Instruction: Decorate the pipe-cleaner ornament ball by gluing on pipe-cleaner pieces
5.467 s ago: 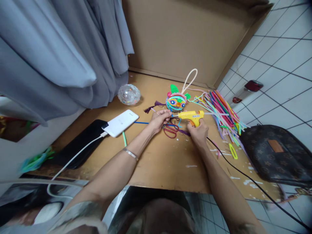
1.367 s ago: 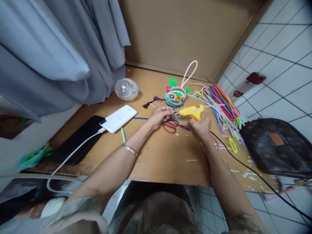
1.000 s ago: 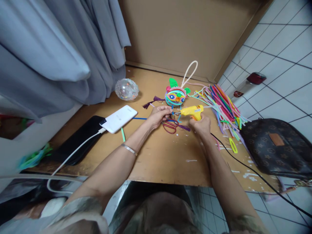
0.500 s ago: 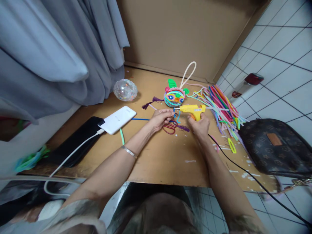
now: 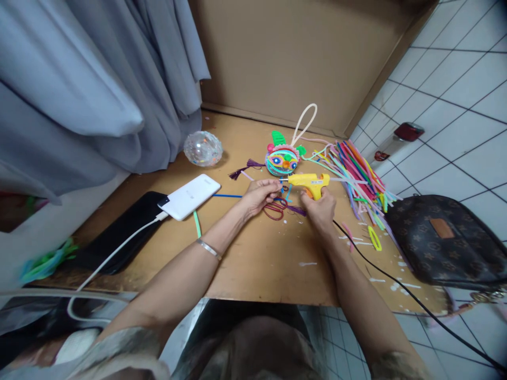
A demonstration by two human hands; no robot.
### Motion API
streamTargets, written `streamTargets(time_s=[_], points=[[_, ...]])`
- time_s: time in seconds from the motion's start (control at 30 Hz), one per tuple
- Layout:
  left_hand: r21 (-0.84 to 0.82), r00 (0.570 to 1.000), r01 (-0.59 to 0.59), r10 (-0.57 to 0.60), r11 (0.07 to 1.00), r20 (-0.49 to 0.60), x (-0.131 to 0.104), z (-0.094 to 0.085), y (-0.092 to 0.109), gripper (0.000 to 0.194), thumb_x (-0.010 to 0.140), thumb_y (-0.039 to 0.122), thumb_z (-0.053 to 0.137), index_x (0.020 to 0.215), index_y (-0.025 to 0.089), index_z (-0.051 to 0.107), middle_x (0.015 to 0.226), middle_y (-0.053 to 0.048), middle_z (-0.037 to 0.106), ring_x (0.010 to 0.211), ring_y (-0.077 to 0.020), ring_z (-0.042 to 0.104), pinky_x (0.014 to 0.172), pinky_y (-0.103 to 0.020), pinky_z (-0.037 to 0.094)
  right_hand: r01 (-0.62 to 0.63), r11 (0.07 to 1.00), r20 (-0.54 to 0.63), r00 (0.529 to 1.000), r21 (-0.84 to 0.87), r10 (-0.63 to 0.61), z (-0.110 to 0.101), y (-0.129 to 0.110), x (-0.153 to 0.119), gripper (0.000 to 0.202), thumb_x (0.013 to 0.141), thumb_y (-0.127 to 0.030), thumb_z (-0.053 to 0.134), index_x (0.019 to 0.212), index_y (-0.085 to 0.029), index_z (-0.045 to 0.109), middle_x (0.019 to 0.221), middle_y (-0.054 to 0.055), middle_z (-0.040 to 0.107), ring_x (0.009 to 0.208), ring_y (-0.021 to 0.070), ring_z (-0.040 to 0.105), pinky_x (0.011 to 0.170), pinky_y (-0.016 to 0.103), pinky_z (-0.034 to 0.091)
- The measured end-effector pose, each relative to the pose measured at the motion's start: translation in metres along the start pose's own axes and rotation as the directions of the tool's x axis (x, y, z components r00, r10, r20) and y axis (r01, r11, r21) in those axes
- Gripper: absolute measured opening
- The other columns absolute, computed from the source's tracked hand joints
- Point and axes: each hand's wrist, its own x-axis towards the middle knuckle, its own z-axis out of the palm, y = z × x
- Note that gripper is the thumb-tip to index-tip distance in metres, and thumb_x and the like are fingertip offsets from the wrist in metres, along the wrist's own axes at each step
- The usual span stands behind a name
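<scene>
My right hand (image 5: 320, 207) is wrapped round the grip of a yellow hot glue gun (image 5: 309, 180), with a glue stick poking out of its back. The gun's metal nozzle points left and meets the fingertips of my left hand (image 5: 261, 192). Those fingers are pinched together on something small, perhaps blue, that I cannot make out. Just behind the nozzle sits a colourful lion-head ornament (image 5: 282, 160) with green ears and a white loop. Red-handled scissors (image 5: 274, 212) lie under and beside my left hand, near a purple tassel (image 5: 296, 210).
Many coloured pipe cleaners (image 5: 360, 179) are heaped at the right, by a brown patterned bag (image 5: 428, 237). A black cord (image 5: 368, 258) trails off right. On the left lie a white power bank (image 5: 192, 196), a black case (image 5: 122, 237) and a clear ball (image 5: 203, 148).
The glue gun has shifted slightly left, its nozzle now closer in at my left fingertips. My left hand keeps its pinch. The whole view has moved a little.
</scene>
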Motion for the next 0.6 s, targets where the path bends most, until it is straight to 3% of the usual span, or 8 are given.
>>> streamTargets(time_s=[0.17, 0.43, 0.6], points=[[-0.026, 1.0, 0.006, -0.006, 1.0, 0.024, -0.0019, 0.0017, 0.0008, 0.025, 0.059, 0.011, 0.087, 0.071, 0.009, 0.064, 0.057, 0.004, 0.054, 0.046, -0.0005, 0.041, 0.041, -0.012, 0.02, -0.038, 0.999, -0.08, 0.996, 0.035, 0.041, -0.0022, 0.0019, 0.0039, 0.036, 0.064, -0.051, 0.065, 0.082, -0.02, 0.064, 0.071, 0.005, 0.069, 0.07, 0.0234, 0.062, 0.069, 0.034, 0.049], [-0.034, 1.0, 0.007, -0.007, 0.999, 0.003, 0.0008, -0.0018, 0.0003, 0.027, 0.059, 0.012, 0.088, 0.072, 0.009, 0.064, 0.058, 0.004, 0.055, 0.046, 0.0, 0.04, 0.04, -0.012, 0.021, -0.011, 0.999, 0.007, 1.0, 0.05, 0.011, -0.0015, -0.0042, -0.0033, 0.04, 0.062, -0.052, 0.069, 0.084, -0.019, 0.066, 0.068, 0.003, 0.068, 0.066, 0.0218, 0.061, 0.068, 0.034, 0.048], [-0.019, 0.998, 0.016, -0.015, 1.0, 0.055, -0.0009, -0.0006, 0.0004, 0.029, 0.059, 0.014, 0.089, 0.072, 0.01, 0.064, 0.058, 0.005, 0.055, 0.047, -0.0004, 0.041, 0.041, -0.013, 0.021, -0.03, 0.998, -0.072, 0.997, 0.052, 0.034, -0.0008, 0.0029, 0.0025, 0.04, 0.062, -0.054, 0.067, 0.082, -0.02, 0.066, 0.071, 0.004, 0.069, 0.07, 0.0226, 0.061, 0.068, 0.034, 0.048]])
